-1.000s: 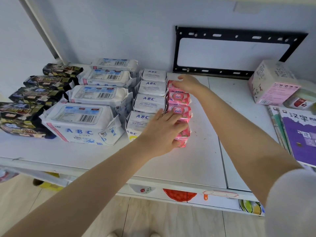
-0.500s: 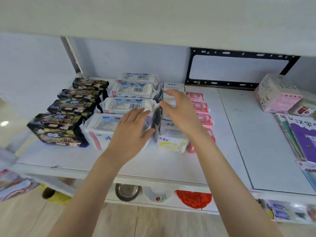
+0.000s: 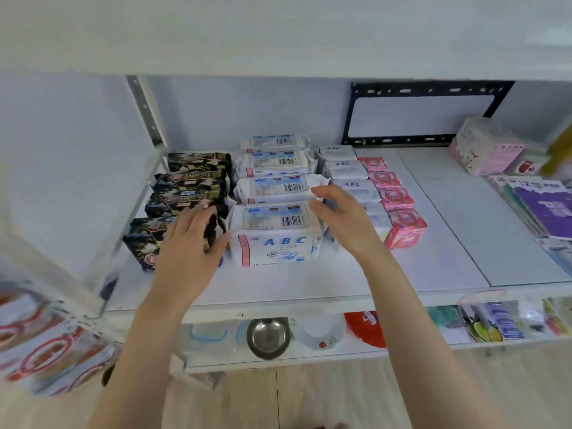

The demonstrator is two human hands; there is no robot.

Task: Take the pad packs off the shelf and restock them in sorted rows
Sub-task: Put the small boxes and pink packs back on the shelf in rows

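Pad packs stand in sorted rows on the white shelf (image 3: 309,283): black packs (image 3: 192,178) at the left, large white ABC packs (image 3: 275,233) beside them, small white ABC packs (image 3: 353,187), then pink packs (image 3: 405,227). My left hand (image 3: 192,243) lies with straight fingers against the front black pack, its thumb at the left side of the front large ABC pack. My right hand (image 3: 340,218) is at the right side of the large ABC row, fingers relaxed, covering part of the small ABC packs.
A pink box (image 3: 486,147) and purple booklets (image 3: 544,205) lie at the right of the shelf. A black metal bracket (image 3: 424,88) hangs on the back wall. Bowls (image 3: 267,335) and packaged goods sit on the lower shelf. An upper shelf board (image 3: 278,35) overhangs.
Both hands have shifted left, from the pink and small ABC rows to either side of the large ABC row. The camera has pulled back and down.
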